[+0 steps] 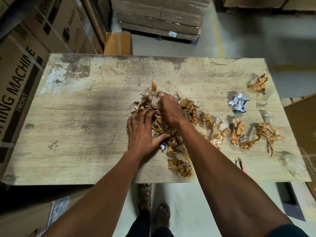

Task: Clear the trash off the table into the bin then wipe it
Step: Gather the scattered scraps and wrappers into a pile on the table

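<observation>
Brown crumpled tape and clear film form the trash pile [164, 124] under both hands on the table [77, 117]. The left hand [142, 132] presses it with fingers spread; the right hand [169, 108] curls over its top, gripping. Compact it tightly before lifting; 4 or more scraps, including a blue wrapper [238, 103], lie right of the right hand. No bin shows

Most of the tape pile [159, 120] is buried under both hands, so its middle can't be made out. The washing machine box [15, 86] has its lettering chopped by the left edge. The red-handled tool [242, 165] is mostly hidden behind the right forearm.
</observation>
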